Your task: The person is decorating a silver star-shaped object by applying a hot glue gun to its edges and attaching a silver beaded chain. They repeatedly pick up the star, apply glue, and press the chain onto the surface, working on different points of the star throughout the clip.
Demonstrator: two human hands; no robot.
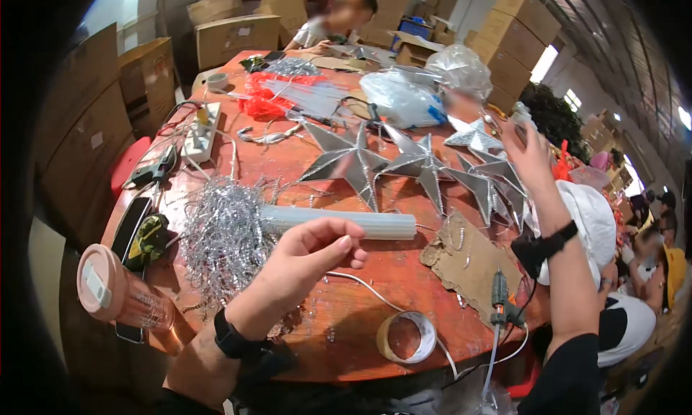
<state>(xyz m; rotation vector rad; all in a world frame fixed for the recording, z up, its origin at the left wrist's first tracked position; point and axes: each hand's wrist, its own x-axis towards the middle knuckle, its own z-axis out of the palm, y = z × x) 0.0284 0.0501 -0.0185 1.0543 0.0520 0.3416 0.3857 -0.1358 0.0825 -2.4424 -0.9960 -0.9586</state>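
My left hand (313, 253) hovers over the front middle of the table, fingers curled in toward the thumb; I see nothing between them. Below it lie a bundle of translucent glue sticks (360, 225) and a heap of silver tinsel (225, 235). My right hand (531, 155) reaches out at the right, its fingers bent; what they hold, if anything, I cannot make out. Close to it is a glittery silver star (473, 136). Several silver stars lie in a row, among them a large star (353, 159) and a middle star (422, 166).
A glue gun (499, 300) stands by torn cardboard (468, 260), near a tape roll (407, 337). At left are a pink-lidded tumbler (108, 285), a phone (133, 224) and a power strip (202, 132). Plastic bags (404, 98) lie farther back; another person (335, 26) sits at the far end.
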